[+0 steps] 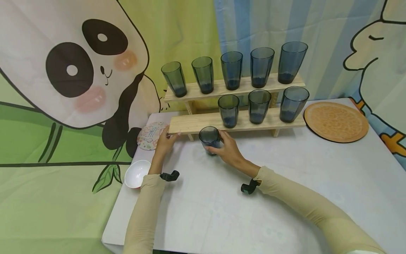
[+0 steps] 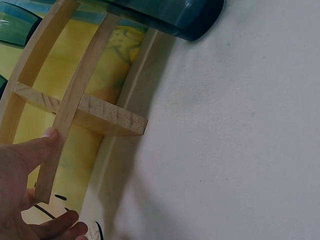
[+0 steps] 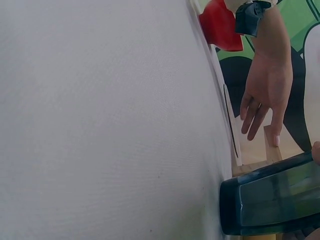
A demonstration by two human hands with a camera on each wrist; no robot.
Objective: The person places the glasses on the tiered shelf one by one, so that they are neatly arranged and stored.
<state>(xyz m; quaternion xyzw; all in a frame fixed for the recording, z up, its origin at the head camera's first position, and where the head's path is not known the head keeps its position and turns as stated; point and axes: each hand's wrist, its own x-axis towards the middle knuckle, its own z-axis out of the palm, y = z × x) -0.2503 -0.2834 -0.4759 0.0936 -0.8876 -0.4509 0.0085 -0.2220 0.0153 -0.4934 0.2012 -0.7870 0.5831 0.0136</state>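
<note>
My right hand [image 1: 231,151] grips a dark blue-grey glass tumbler [image 1: 208,137] in front of the lower board of a two-tier wooden shelf [image 1: 193,123]. In the right wrist view the tumbler [image 3: 277,197] shows side-on, its thick base close to the white tablecloth. At the shelf's left end, my left hand [image 1: 165,143] holds the lower board, with the thumb on its front edge and a finger past its end in the left wrist view. Several similar tumblers [image 1: 232,70] line the upper tier. Three more tumblers [image 1: 259,106] stand on the right part of the lower tier.
A patterned round mat [image 1: 149,137] lies left of the shelf, with a white bowl [image 1: 137,173] nearer me by the table's left edge. To the right lies a round orange-brown mat [image 1: 337,121]. A cartoon-printed curtain [image 1: 190,31] hangs behind the table.
</note>
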